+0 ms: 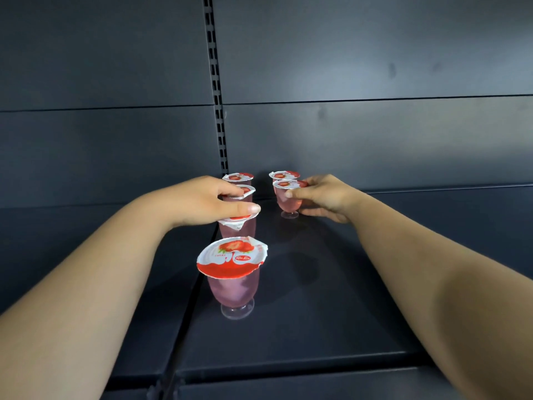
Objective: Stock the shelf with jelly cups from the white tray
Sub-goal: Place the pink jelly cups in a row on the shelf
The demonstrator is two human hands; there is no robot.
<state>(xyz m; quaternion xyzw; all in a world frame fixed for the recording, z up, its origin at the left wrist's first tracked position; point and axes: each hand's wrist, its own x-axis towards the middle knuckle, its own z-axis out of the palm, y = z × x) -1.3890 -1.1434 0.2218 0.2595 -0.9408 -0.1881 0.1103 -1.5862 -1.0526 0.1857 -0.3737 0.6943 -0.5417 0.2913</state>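
While both hands sit deep on the shelf [302,327], main risk is a knock-over. Left hand [202,202] lies flat over the left column, fingers straight and together, thumb over the foil lid of the third cup [238,226], fingertips on the second cup [242,192] just beyond; cannot tell how hard it presses. Right hand [324,197] pinches the right-front cup [288,197], thumb at the lid edge, fingers curled round the far side and foot. Narrow clear stems, wide tops: probably top-heavy, so a sideways drag of either wrist could tip one and domino the row. Nearest cup [233,272] stands below and in front of the left wrist, right in the withdrawal path; forearm could clip it pulling back. Back-left cup [238,177] just past the left fingertips, back-right cup [284,175] touching or nearly touching the pinched one, so pushing further could shunt it into the back panel [375,53]. Lid foils crinkled, edges could snag on fingers. Shelf surface dark, smooth metal, likely slippery, panel seam running under the left column. Slotted upright [215,82] behind. White tray not in view.
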